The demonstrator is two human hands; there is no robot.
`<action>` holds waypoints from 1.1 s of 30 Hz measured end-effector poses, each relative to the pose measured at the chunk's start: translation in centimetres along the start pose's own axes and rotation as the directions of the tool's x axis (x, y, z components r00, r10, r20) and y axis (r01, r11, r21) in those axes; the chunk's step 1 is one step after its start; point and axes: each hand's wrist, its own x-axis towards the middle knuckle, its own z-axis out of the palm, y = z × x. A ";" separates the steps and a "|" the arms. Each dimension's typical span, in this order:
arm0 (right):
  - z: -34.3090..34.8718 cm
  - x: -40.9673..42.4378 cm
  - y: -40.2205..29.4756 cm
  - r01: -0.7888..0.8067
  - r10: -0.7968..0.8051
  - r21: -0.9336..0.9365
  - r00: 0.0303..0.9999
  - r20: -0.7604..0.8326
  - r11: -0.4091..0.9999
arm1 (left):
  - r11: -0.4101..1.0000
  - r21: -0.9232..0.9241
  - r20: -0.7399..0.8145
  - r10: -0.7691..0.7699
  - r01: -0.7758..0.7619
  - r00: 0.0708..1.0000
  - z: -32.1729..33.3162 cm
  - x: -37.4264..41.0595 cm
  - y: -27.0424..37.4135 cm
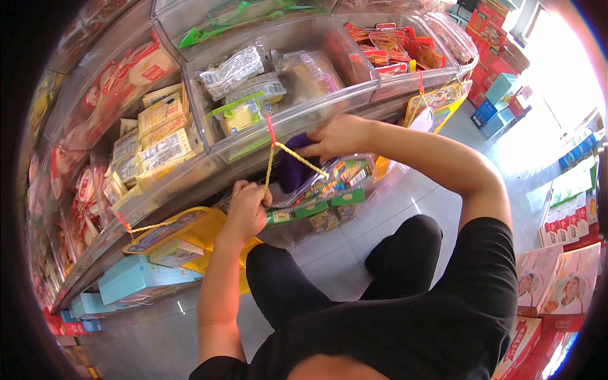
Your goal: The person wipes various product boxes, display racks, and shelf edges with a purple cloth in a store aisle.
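A purple cloth (293, 164) is bunched under my right hand (343, 138), against the back of a hanging plastic display pack (342, 178) with colourful printing. My left hand (247, 209) has its fingers curled on the pack's left edge; the exact grip is partly hidden. A twisted yellow cord (300, 156) runs from a red tie (270, 127) on the bin front down to the pack and passes in front of the cloth. Small green boxes (339, 202) show through the pack's lower part.
Clear plastic bins (308, 111) of wrapped snacks rise just beyond my hands. Left hangs a yellow display tray (209, 232), with light-blue boxes (137, 278) below. Another yellow display (439, 107) hangs right. Stacked cartons (567, 280) stand along the right side of the tiled floor (327, 247).
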 end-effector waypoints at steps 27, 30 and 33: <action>7.5 -18.6 6.7 -0.682 0.772 -0.392 0.621 0.136 0.617 | 0.941 0.262 -0.119 -0.189 0.215 0.975 2.3 1.6 0.5; 8.2 -15.0 3.9 -0.816 0.854 -0.263 0.516 0.072 0.515 | 0.952 0.185 -0.185 -0.211 0.245 0.960 2.4 1.3 0.7; 7.6 -14.5 -0.5 -0.798 0.801 0.086 0.582 -0.143 0.596 | 0.944 0.138 -0.297 -0.248 0.299 0.922 2.4 0.4 0.7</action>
